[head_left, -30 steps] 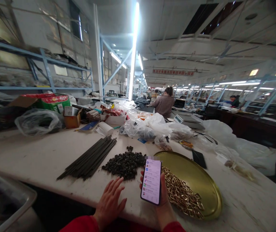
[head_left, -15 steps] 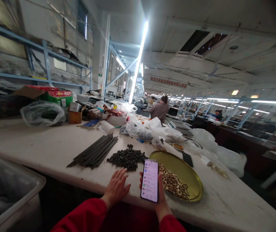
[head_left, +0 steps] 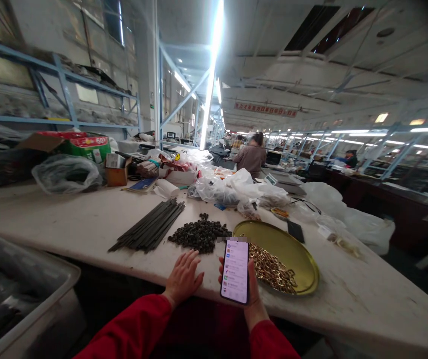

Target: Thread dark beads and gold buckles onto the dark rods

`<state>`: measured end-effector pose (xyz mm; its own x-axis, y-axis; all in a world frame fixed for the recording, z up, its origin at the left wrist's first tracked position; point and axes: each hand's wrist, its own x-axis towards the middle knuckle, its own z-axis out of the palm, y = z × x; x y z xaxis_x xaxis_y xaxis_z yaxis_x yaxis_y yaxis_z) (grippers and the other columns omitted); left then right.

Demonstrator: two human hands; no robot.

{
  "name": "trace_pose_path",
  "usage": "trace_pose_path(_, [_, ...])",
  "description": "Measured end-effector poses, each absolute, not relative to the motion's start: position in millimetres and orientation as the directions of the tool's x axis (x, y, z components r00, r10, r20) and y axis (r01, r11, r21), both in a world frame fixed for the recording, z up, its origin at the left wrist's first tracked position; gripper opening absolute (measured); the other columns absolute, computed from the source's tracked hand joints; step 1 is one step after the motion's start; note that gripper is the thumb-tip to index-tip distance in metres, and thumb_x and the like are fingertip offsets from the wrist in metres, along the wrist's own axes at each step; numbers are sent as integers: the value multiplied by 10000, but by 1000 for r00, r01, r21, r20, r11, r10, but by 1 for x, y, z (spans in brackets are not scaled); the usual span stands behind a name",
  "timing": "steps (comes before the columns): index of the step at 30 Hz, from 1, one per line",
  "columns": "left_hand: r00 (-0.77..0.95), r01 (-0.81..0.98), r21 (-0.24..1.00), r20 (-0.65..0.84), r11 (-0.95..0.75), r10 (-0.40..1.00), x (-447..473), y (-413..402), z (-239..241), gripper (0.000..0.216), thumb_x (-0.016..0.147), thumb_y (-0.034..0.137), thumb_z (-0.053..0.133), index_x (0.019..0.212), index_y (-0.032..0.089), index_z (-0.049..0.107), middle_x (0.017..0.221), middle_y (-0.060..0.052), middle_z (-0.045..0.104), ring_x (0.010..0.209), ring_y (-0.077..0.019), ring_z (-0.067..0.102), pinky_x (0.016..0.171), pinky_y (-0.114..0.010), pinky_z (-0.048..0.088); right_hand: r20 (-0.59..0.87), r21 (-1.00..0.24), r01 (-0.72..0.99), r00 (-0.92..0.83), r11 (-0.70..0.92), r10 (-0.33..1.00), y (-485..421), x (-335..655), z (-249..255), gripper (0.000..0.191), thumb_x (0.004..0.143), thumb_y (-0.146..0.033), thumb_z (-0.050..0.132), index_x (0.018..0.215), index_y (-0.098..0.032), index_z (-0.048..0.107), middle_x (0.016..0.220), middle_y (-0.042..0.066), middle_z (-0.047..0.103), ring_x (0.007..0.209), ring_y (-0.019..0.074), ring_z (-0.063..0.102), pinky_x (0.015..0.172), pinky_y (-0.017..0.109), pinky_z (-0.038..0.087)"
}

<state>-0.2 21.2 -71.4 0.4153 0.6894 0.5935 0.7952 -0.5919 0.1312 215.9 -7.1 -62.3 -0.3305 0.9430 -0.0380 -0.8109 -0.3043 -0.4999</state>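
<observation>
My right hand (head_left: 254, 295) is wrapped round a smartphone (head_left: 235, 273), held upright with its lit screen facing me and a list on it. Flat on the table's near edge rests my left hand (head_left: 183, 277), empty, fingers stretched out. Just beyond its fingertips lies a heap of small black pieces (head_left: 200, 234). Left of that heap is a bundle of long dark strips (head_left: 150, 225). To the right of the phone, a round gold tray (head_left: 304, 264) carries a pile of small gold metal links (head_left: 274, 269), partly behind my right hand.
Plastic bags (head_left: 232, 187) crowd the back of the table (head_left: 98, 219). A small open carton (head_left: 116, 172) and a green-red box (head_left: 87, 147) stand at the back left. A white bin (head_left: 49, 304) is below left. Further off, a person (head_left: 252, 154) faces away.
My view has tilted down slightly, so the background lamp and ceiling shift in the picture. Both hands stay in place, the right one still holding the smartphone.
</observation>
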Motion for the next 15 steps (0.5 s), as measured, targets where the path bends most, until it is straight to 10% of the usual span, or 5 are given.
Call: trace_pose_path(15, [438, 775, 135, 589, -617, 679, 1, 25, -69, 281, 814, 264, 492, 1073, 159, 528, 1257, -118, 524, 1213, -255, 424, 1021, -448, 325, -57, -475, -817, -342, -327, 938, -6, 218, -59, 658, 791, -641, 405, 1189, -126, 502, 1136, 134, 635, 884, 228, 658, 750, 409, 534])
